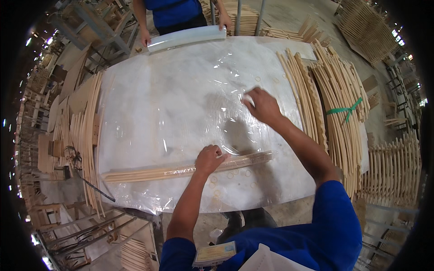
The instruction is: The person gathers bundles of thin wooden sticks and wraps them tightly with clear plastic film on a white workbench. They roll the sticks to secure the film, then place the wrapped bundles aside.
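Clear plastic film [190,104] lies spread over the white tabletop. A bundle of long, thin wooden sticks [149,174] rests along the near side, with shiny film over part of it. My left hand [209,160] is closed at the middle of this bundle, fingers curled; what they pinch is hidden. Farther right and forward, my right hand [263,106] is raised over the film with bent fingers, slightly blurred, and I cannot make out anything in them. At the far edge, a co-worker's two hands hold the film roll [187,39] at its ends.
Loose sticks [294,86] and a bundle tied with green ribbon [343,108] line the table's right side. More sticks [92,131] stand along its left. Several pale rubber bands [216,194] lie near the front edge. Racks of wooden pieces [391,169] stand at right.
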Demonstrator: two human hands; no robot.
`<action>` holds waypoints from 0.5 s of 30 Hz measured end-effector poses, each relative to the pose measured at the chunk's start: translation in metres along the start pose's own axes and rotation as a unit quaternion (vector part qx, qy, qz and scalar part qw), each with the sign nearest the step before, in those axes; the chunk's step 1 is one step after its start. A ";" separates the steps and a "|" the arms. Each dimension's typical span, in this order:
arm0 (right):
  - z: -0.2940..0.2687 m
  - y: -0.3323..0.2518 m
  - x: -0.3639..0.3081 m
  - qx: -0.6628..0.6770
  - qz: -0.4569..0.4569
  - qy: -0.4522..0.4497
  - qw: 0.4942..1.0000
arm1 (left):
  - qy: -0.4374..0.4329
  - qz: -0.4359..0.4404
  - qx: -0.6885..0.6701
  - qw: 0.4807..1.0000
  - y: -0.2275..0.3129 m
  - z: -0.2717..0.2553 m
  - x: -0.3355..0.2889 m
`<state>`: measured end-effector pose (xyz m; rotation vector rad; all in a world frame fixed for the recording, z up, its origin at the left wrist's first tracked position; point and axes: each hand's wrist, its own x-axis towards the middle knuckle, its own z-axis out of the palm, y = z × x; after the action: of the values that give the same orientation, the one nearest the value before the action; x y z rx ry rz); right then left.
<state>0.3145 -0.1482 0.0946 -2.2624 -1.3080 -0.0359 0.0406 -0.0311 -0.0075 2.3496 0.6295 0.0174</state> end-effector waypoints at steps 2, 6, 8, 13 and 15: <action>0.012 -0.009 -0.048 0.064 0.026 -0.153 0.986 | 0.103 0.032 0.038 0.993 -0.013 0.000 0.017; 0.072 -0.027 -0.182 -0.009 -0.024 -0.178 0.984 | 0.189 0.045 0.101 0.976 -0.021 0.008 0.045; 0.092 -0.019 -0.177 -0.068 -0.057 -0.133 0.987 | 0.203 0.077 0.125 0.968 -0.031 0.005 0.043; 0.109 0.017 -0.090 -0.046 -0.007 0.039 0.998 | 0.234 0.203 0.157 0.938 0.012 0.004 0.012; 0.112 0.027 -0.049 -0.071 0.023 0.078 0.994 | 0.251 0.238 0.233 0.909 0.017 -0.002 0.030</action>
<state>0.2846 -0.1474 -0.0270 -2.3536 -1.2048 -0.2916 0.0742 -0.0272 -0.0003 2.9391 0.2853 0.7942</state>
